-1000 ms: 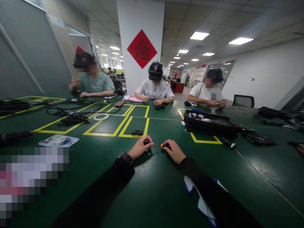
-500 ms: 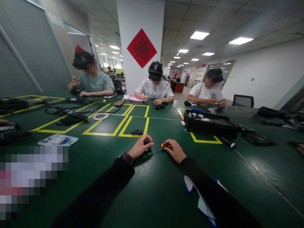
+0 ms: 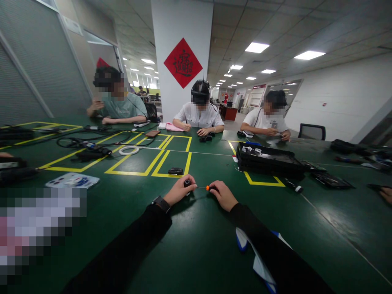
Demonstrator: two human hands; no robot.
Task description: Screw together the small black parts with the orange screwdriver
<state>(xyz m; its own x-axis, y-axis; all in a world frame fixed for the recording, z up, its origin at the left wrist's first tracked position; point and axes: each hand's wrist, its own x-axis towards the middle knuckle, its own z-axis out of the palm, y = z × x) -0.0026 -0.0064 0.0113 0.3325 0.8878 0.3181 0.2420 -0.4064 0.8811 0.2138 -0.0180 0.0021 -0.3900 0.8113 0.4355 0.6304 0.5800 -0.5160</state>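
My left hand [image 3: 180, 191], with a dark watch on the wrist, is closed around a small black rounded part [image 3: 187, 183] just above the green table. In my right hand [image 3: 225, 195] is a screwdriver [image 3: 208, 188] with an orange and black handle, held level. Its thin shaft points left and reaches the fingers of my left hand. Whether the tip sits in the black part cannot be made out. Beyond my left hand, a dark cylindrical piece [image 3: 175, 171] lies inside a yellow taped rectangle.
A black open tray [image 3: 269, 161] stands right of centre, near a dark flat device [image 3: 332, 180]. A white cable coil [image 3: 129, 150] and black cables lie left. A blue-and-white item [image 3: 260, 265] lies under my right forearm. Three people sit across the table [image 3: 196, 245].
My right fingers have shifted forward over the screwdriver handle, so less of it shows. My left hand keeps its hold on the black part. The whole view has shifted slightly.
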